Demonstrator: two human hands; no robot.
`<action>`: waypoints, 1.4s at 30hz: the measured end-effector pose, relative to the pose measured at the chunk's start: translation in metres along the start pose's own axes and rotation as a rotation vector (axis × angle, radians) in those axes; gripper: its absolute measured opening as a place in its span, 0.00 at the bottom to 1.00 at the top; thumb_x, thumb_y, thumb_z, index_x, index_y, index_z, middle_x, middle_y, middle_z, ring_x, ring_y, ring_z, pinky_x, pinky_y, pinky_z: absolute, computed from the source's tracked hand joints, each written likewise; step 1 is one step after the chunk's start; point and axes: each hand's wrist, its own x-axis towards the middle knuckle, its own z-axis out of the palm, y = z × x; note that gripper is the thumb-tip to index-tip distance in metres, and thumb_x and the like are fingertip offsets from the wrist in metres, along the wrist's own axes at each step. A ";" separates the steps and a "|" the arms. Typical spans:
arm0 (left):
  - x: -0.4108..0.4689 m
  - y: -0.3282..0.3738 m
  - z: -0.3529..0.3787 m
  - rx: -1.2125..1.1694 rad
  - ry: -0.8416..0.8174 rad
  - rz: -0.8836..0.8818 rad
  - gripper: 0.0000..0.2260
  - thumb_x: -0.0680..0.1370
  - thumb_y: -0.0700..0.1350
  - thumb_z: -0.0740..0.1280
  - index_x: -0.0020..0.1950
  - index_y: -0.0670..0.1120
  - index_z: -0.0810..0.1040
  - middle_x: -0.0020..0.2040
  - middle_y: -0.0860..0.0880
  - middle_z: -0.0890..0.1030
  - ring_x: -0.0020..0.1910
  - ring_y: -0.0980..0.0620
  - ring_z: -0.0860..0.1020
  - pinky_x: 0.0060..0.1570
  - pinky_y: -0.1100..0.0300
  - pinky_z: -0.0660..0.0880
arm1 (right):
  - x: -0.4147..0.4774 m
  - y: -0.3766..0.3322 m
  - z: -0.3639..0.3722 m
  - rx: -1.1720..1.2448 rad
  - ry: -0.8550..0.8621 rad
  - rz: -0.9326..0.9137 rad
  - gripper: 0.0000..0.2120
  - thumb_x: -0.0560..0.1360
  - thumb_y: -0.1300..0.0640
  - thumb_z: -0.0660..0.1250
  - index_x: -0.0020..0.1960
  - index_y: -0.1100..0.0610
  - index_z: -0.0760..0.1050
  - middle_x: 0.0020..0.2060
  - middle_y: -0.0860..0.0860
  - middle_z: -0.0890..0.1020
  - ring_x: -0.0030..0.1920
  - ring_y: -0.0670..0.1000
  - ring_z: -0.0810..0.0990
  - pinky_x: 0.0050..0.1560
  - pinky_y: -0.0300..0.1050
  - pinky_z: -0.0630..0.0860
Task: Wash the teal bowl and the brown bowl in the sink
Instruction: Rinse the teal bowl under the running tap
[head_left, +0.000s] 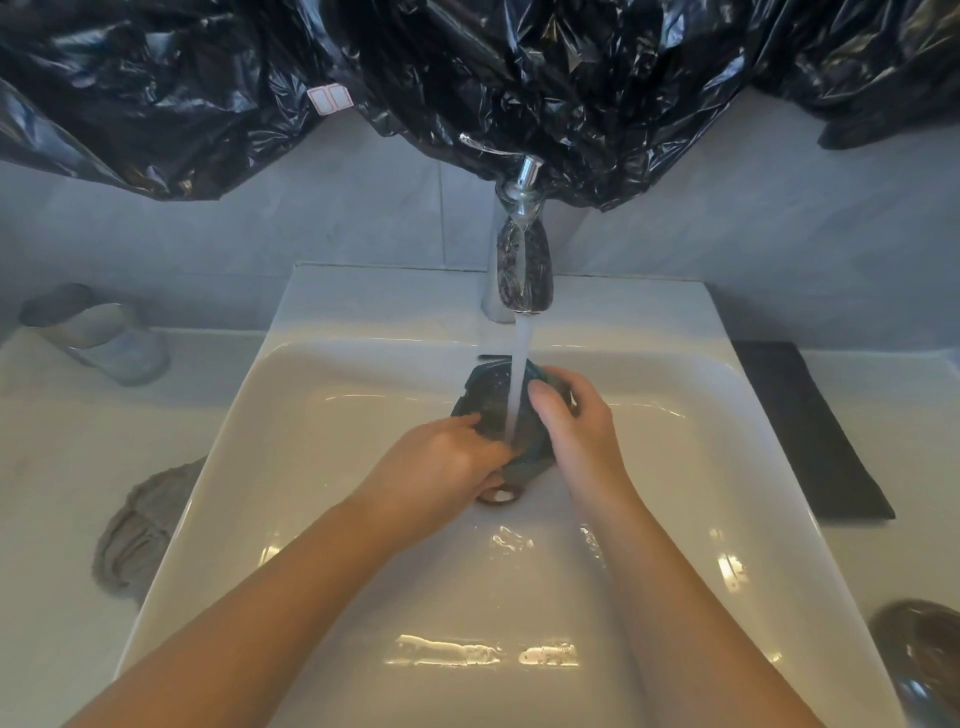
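Water (521, 364) likely slicks the teal bowl (485, 402), so I grip its rim with left hand (447, 460) and right hand (574, 421) curled.

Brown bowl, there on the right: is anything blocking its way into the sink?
Nothing visible does. The brown bowl sits on the counter right beside the sink rim. The dark mat lies farther back. The left hand and right hand hold the teal bowl under running water.
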 end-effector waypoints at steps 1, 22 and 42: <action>0.001 0.001 -0.002 0.005 -0.006 -0.012 0.06 0.71 0.44 0.68 0.46 0.46 0.80 0.33 0.47 0.81 0.32 0.43 0.79 0.34 0.54 0.78 | 0.001 0.000 0.000 0.039 -0.006 0.032 0.20 0.68 0.45 0.66 0.56 0.53 0.77 0.50 0.48 0.83 0.50 0.49 0.83 0.46 0.40 0.77; 0.018 0.006 -0.016 -0.112 -0.039 -0.005 0.07 0.77 0.47 0.63 0.44 0.44 0.77 0.40 0.48 0.79 0.41 0.46 0.77 0.44 0.55 0.76 | 0.000 0.011 0.001 0.880 -0.372 0.299 0.32 0.74 0.41 0.59 0.72 0.60 0.70 0.63 0.61 0.78 0.61 0.60 0.77 0.53 0.54 0.79; 0.019 0.009 -0.007 0.145 -0.118 -0.033 0.30 0.78 0.52 0.65 0.77 0.47 0.57 0.75 0.45 0.64 0.74 0.48 0.63 0.72 0.46 0.31 | -0.003 0.008 0.000 0.821 -0.270 0.334 0.24 0.76 0.42 0.56 0.54 0.55 0.83 0.51 0.58 0.84 0.52 0.58 0.83 0.51 0.54 0.77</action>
